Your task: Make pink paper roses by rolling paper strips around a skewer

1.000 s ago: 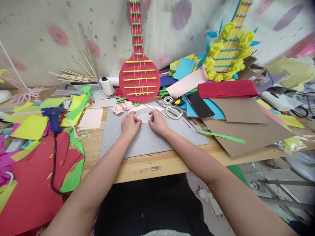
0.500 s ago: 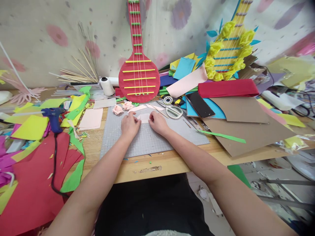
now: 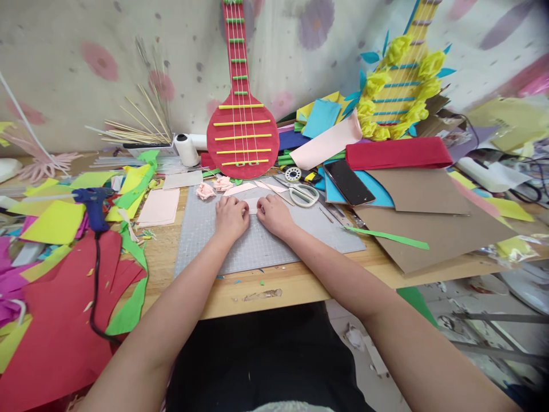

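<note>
My left hand [image 3: 230, 217] and my right hand [image 3: 273, 214] rest close together on the grey cutting mat [image 3: 206, 240], fingers curled and pressed down on a small pale pink paper piece [image 3: 253, 206] between them. Only a sliver of that piece shows between the knuckles. Just beyond the hands lie pale pink paper strips [image 3: 246, 187] and two small pink paper roses [image 3: 213, 187]. White-handled scissors [image 3: 303, 194] lie just to the right of my right hand.
A red paper guitar [image 3: 240, 123] and a yellow flowered one [image 3: 397, 86] lean on the wall. A blue glue gun [image 3: 92, 203] with black cord lies left among red, green and yellow scraps. A black phone [image 3: 348, 183], brown card [image 3: 433, 220] and red roll [image 3: 397, 154] crowd the right.
Both hands have drawn closer together over the pink paper piece, which now shows much less between them. Nothing else on the table has moved.
</note>
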Demonstrator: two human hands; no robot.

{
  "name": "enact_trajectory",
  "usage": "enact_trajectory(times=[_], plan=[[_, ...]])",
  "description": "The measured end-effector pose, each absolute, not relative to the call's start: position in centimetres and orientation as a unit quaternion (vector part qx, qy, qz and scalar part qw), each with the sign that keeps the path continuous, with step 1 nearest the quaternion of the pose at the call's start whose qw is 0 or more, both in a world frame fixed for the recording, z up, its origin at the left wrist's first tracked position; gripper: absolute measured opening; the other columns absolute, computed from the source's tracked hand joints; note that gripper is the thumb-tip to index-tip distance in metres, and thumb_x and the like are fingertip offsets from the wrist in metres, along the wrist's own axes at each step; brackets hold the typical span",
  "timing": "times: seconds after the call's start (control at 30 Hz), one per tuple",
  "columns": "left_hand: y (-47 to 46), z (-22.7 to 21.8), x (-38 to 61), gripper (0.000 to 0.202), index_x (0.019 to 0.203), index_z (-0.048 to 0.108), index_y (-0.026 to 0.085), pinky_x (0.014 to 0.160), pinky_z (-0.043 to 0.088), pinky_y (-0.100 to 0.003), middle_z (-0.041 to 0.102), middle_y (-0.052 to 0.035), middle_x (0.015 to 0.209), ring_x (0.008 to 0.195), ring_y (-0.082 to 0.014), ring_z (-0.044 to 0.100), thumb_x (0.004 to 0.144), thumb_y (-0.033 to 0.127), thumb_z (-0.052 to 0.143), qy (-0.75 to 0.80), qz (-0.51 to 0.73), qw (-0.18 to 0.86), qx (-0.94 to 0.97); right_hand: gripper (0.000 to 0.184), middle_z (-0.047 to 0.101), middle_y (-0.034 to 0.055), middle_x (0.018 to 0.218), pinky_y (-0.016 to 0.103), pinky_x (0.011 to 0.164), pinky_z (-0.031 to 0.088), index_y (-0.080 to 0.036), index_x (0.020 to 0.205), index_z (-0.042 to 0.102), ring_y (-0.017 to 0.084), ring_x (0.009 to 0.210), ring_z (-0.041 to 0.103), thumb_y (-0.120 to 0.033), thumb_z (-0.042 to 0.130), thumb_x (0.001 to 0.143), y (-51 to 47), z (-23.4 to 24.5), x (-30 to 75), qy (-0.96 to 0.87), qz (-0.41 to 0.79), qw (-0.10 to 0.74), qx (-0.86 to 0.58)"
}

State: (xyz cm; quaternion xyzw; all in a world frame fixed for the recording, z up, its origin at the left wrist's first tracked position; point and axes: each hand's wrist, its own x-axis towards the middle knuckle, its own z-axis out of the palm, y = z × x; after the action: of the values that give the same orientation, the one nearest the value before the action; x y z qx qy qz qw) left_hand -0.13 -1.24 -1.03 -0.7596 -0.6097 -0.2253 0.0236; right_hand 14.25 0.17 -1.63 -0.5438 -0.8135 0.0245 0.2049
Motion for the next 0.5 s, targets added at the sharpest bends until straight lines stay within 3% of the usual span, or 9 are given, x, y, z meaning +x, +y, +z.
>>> enact_trajectory(times=[0.13,0.27,0.5], plan=[[-1.2,-0.9,0.2,0.014,0.077,0.064,0.022,0.084,0.035,-0.045,0.055,-0.0097,0.088,0.098,-0.0296,0.043,0.075,0.032,0.055,-0.614,-0.239,0.028,-0.752,0.021,0.057,0.0128,0.093,0.037,0.081,0.038,-0.014,0.088,0.059,0.026,0.093,0.046,-0.031,0.049,0.082,-0.1,-1.3,13.9,-0.814,-0.008,0.203,-0.544],[-1.1,-0.9,0.0,0.01,0.076,0.065,0.023,0.084,0.034,-0.046,0.054,-0.0097,0.089,0.099,-0.0302,0.042,0.073,0.024,0.055,-0.624,-0.244,0.007,-0.743,0.015,0.057,0.012,0.093,0.036,0.079,0.039,-0.015,0.088,0.06,0.026,0.093,0.046,-0.021,0.05,0.079,0.0,-1.2,13.9,-0.811,-0.011,0.196,-0.551],[-1.2,-1.1,-0.8,0.024,0.079,0.068,0.027,0.086,0.034,-0.046,0.054,-0.0076,0.089,0.099,-0.0289,0.042,0.071,0.011,0.051,-0.628,-0.247,-0.028,-0.737,0.022,0.055,0.0106,0.094,0.035,0.081,0.038,-0.016,0.092,0.059,0.024,0.093,0.045,-0.01,0.043,0.078,0.5,-1.8,15.0,-0.828,0.015,0.192,-0.526]])
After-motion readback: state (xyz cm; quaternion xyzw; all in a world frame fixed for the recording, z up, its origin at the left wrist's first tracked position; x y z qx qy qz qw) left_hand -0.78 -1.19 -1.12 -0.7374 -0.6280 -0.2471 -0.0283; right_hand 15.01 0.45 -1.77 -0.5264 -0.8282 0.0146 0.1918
